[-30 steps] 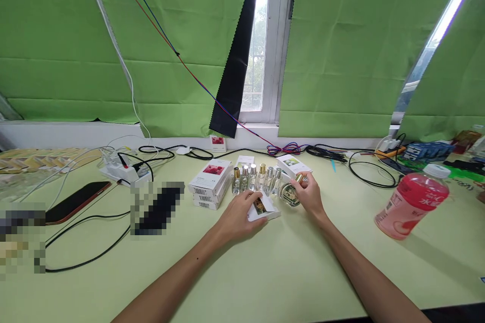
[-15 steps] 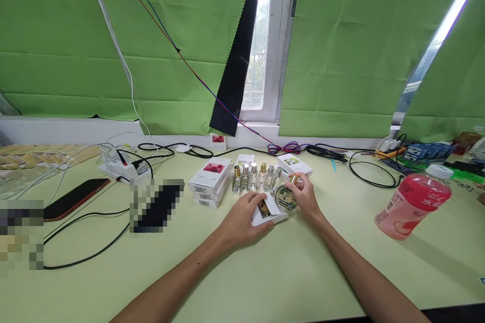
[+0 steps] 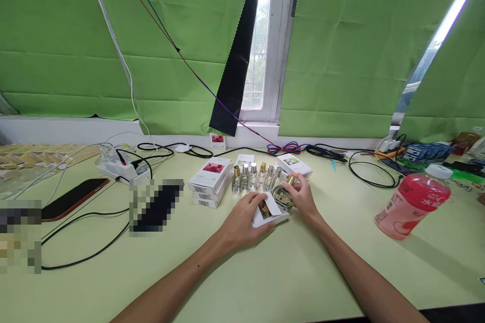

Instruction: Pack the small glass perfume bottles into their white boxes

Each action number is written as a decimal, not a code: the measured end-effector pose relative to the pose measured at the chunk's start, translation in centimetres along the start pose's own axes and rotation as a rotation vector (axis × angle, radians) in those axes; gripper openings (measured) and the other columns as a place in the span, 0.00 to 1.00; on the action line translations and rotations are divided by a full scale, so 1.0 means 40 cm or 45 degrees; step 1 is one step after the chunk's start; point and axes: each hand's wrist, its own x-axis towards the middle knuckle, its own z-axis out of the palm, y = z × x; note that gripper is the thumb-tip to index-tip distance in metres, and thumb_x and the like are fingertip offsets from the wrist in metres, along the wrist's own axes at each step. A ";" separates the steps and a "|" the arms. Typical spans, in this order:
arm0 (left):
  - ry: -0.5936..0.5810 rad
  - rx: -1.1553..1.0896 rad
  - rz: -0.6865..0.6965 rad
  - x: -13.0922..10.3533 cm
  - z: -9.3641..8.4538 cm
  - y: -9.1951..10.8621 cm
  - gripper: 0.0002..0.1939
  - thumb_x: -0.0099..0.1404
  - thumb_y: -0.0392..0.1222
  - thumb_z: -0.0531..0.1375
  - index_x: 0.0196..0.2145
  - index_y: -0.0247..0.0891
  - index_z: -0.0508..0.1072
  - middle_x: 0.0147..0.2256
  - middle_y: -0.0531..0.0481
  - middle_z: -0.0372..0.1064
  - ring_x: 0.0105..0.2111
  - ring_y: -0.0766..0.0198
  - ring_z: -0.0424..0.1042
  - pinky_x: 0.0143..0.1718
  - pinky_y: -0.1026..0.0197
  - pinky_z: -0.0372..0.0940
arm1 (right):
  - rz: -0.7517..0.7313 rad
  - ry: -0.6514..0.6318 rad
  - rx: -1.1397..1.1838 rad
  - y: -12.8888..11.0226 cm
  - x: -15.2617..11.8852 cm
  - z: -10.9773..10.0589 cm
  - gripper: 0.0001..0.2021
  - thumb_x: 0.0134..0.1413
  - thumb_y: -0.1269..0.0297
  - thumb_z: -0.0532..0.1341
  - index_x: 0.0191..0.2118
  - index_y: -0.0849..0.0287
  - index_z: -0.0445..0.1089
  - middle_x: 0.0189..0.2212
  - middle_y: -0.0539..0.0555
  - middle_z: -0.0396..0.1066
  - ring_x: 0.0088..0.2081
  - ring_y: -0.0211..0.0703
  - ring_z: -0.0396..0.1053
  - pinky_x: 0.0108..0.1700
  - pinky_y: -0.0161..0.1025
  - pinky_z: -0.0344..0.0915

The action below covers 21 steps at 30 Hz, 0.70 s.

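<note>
My left hand (image 3: 242,217) is wrapped round a small white box (image 3: 265,217) lying on the table, with an opening in its top where something dark and gold shows. My right hand (image 3: 302,196) grips the gold cap of a round, flat perfume bottle (image 3: 282,197) patterned in dark green and gold. The bottle is tilted, its lower part at the box's right end; how far it sits inside I cannot tell. Just behind, a row of several small glass bottles (image 3: 253,177) with gold and silver caps stands upright.
Stacked white boxes (image 3: 209,176) with a red picture stand left of the small bottles, and a white box with a green picture (image 3: 294,163) lies behind my right hand. A pink drink bottle (image 3: 413,207) is at right. Phone (image 3: 74,199), power strip (image 3: 125,169) and cables lie left.
My right hand has moved the round perfume bottle slightly left, closer over the end of the white box. The left hand keeps its hold on the box.
</note>
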 end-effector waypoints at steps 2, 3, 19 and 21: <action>-0.008 -0.001 -0.010 0.000 -0.001 0.001 0.29 0.62 0.51 0.66 0.58 0.45 0.67 0.55 0.42 0.68 0.52 0.48 0.70 0.54 0.45 0.68 | 0.012 -0.001 0.024 0.001 0.001 0.000 0.23 0.45 0.48 0.70 0.41 0.55 0.64 0.21 0.46 0.70 0.22 0.41 0.67 0.23 0.34 0.62; -0.010 -0.002 -0.014 0.000 -0.002 0.002 0.29 0.62 0.51 0.66 0.58 0.45 0.66 0.55 0.42 0.67 0.52 0.48 0.71 0.53 0.45 0.68 | 0.025 0.001 0.033 0.000 0.001 0.001 0.24 0.45 0.48 0.70 0.42 0.55 0.64 0.21 0.46 0.70 0.21 0.40 0.66 0.22 0.34 0.61; 0.011 0.001 0.002 0.005 -0.006 0.003 0.28 0.62 0.52 0.65 0.56 0.44 0.64 0.55 0.42 0.67 0.51 0.47 0.71 0.52 0.45 0.67 | 0.257 -0.007 0.126 -0.031 -0.012 0.016 0.28 0.40 0.46 0.71 0.44 0.55 0.63 0.18 0.43 0.66 0.13 0.33 0.56 0.13 0.29 0.42; 0.006 0.024 0.004 0.006 -0.007 0.003 0.27 0.62 0.52 0.65 0.55 0.43 0.63 0.54 0.42 0.67 0.51 0.47 0.71 0.51 0.45 0.67 | 0.256 -0.026 0.129 -0.025 -0.011 0.016 0.29 0.41 0.46 0.71 0.45 0.54 0.63 0.19 0.43 0.66 0.13 0.33 0.56 0.12 0.29 0.42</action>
